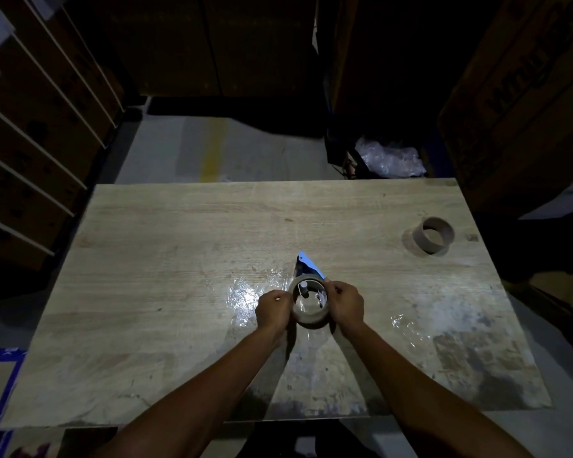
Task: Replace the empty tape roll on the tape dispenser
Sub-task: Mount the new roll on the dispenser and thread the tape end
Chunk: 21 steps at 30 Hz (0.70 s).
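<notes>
A roll of clear tape (311, 320) sits on the blue tape dispenser (308, 264) near the middle of the wooden table (179, 259). My left hand (273, 309) grips the roll's left side and my right hand (344, 305) grips its right side. The dispenser's blue front end pokes out beyond the roll; most of its body is hidden under the roll and my hands. An empty brown cardboard core (433, 239) stands alone near the table's right edge.
Shiny patches of tape or film (242, 299) stick to the tabletop beside my hands. Stacked cardboard boxes (30, 133) line the left side and a large box (526, 94) stands at the right. Crumpled clear plastic (389, 158) lies beyond the far edge.
</notes>
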{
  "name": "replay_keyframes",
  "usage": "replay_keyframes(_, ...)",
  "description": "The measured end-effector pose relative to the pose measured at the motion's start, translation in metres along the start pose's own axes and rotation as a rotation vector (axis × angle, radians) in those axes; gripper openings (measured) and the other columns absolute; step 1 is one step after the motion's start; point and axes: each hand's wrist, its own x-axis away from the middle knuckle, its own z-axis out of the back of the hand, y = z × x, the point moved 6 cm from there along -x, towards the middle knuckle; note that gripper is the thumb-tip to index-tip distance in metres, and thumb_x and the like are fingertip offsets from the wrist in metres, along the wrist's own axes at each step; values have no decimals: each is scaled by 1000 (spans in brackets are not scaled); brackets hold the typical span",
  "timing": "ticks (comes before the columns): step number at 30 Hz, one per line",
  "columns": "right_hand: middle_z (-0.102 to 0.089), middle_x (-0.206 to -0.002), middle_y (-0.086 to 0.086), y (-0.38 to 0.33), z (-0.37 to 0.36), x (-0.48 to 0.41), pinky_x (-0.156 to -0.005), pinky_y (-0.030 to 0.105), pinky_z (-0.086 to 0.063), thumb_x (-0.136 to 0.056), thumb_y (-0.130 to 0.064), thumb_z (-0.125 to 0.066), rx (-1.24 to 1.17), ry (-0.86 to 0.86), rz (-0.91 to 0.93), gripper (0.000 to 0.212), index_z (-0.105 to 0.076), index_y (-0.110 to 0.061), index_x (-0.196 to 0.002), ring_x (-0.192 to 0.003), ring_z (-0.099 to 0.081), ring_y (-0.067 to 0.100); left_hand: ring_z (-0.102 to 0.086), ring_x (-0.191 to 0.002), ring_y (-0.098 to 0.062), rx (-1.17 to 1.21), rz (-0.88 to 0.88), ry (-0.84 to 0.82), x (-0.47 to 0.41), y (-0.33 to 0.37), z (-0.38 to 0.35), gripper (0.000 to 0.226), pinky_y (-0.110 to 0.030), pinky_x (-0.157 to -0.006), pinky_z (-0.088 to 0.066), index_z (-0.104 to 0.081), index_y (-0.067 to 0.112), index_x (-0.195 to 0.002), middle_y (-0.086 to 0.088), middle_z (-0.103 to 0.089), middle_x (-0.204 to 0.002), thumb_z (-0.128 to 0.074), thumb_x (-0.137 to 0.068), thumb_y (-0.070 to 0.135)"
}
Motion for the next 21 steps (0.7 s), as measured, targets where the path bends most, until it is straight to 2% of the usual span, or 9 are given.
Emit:
replay_keyframes(2, -72, -76, 3, -2, 0, 1, -60, 26, -37, -98, -39, -51, 15, -11, 16, 36, -77, -17, -86, -74, -64, 19, -50, -60, -21, -43, -38, 11, 3, 5, 1, 21, -32, -61, -39, -61, 16, -56, -4, -58, -60, -58, -76, 21)
replay_keyframes(4, -69, -72, 2, -3, 0, 2, -62, 27, -36, -98, -37, -52, 35, -18, 38, 35, -75, -16, -83, -72, -63, 19, -45, -58, -19, -67, -56, 13, 3, 6, 1, 26, -31, -59, -34, -57, 18, -55, -4, -54, -58, -58, -81, 18)
replay_keyframes(7, -60, -62, 2, -5, -1, 3, -59, 29, -33, -98, -36, -53, 107, -30, 70, 39, -67, -13, -71, -65, -59, 22, -45, -58, -18, -115, -87, 13, 1, 7, 1, 27, -30, -57, -33, -55, 18, -54, -5, -52, -57, -56, -81, 16)
replay_keyframes(10, -58, -61, 4, -4, -1, 1, -57, 29, -32, -97, -35, -54, 163, -45, 79, 37, -58, -17, -65, -64, -58, 24, -45, -56, -18, -149, -128, 7, -1, 9, 1, 33, -30, -57, -34, -53, 17, -51, -4, -51, -55, -57, -84, 13)
replay_keyframes(13, -60, -61, 1, -2, -1, 1, -55, 28, -33, -97, -39, -53, 173, -50, 86, 37, -62, -19, -67, -63, -59, 21, -46, -56, -17, -169, -156, 2, -4, 8, 2, 36, -30, -57, -36, -53, 16, -48, -2, -51, -54, -59, -84, 15)
replay_keyframes(16, -62, -62, 1, -1, -1, 3, -51, 22, -34, -98, -38, -52, 166, -60, 82, 38, -68, -16, -71, -61, -59, 18, -53, -60, -16, -180, -162, -11, -8, 6, 2, 24, -30, -62, -41, -68, 10, -61, -8, -59, -60, -62, -83, 17)
replay_keyframes(18, -62, -63, 0, -4, -1, 4, -51, 20, -34, -98, -37, -52, 163, -64, 90, 35, -67, -18, -72, -61, -58, 17, -61, -66, -17, -190, -166, -22, -10, 5, 3, 18, -29, -65, -46, -77, 9, -75, -3, -67, -67, -65, -84, 19)
replay_keyframes(21, -65, -70, 0, -5, -2, 5, -53, 22, -35, -99, -37, -52, 154, -76, 92, 32, -72, -16, -85, -65, -60, 16, -69, -77, -23, -210, -188, -20, -10, 8, 3, 17, -28, -68, -49, -78, 9, -85, -6, -75, -81, -67, -86, 21)
